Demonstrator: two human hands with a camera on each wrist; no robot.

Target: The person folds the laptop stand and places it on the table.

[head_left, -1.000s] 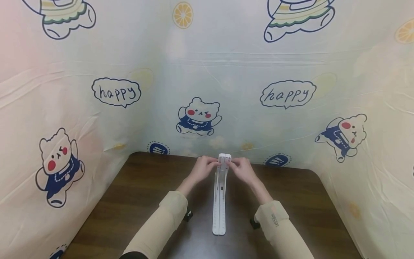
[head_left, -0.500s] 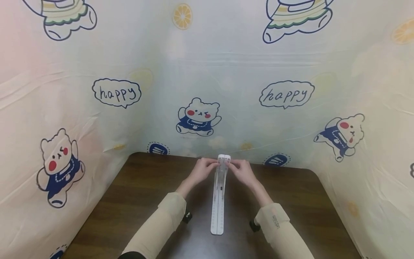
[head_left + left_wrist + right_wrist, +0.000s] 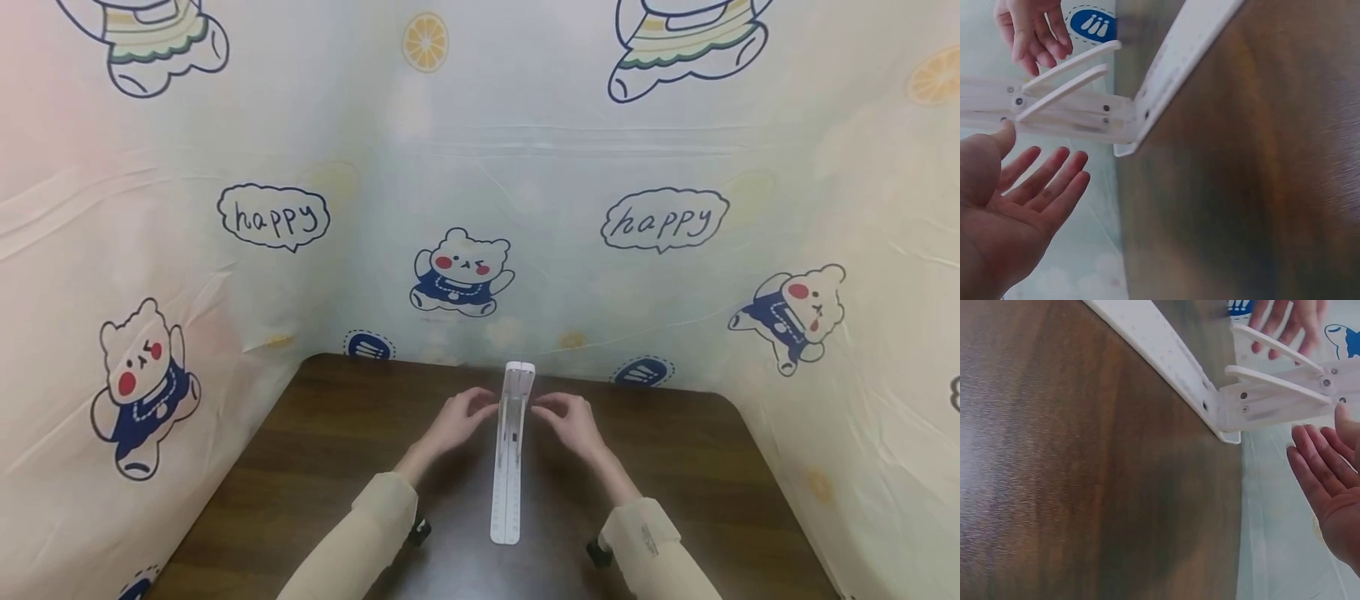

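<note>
A white folding stand point(image 3: 507, 500) is on the table, its long flat base point(image 3: 1188, 59) lying on the wood and its upright point(image 3: 1088, 111) rising at an angle from the far end. Two slim support arms point(image 3: 1279, 383) stick out from the upright. My left hand point(image 3: 456, 421) is just left of the upright with fingers spread and relaxed. Opposite it, my right hand point(image 3: 573, 423) has its fingers loosely extended. Each thumb is at the upright's edge in its wrist view; whether either touches I cannot tell. Neither hand grips anything.
The dark wooden table point(image 3: 315, 517) has rounded far corners. A pale cloth point(image 3: 547, 183) printed with cartoon bears hangs behind it and along both sides. Small black devices point(image 3: 420, 531) show under the sleeve cuffs.
Both hands have let go of the upright's top, where they pinched it before, and moved down and slightly apart. The stand stays in place, its upright still raised.
</note>
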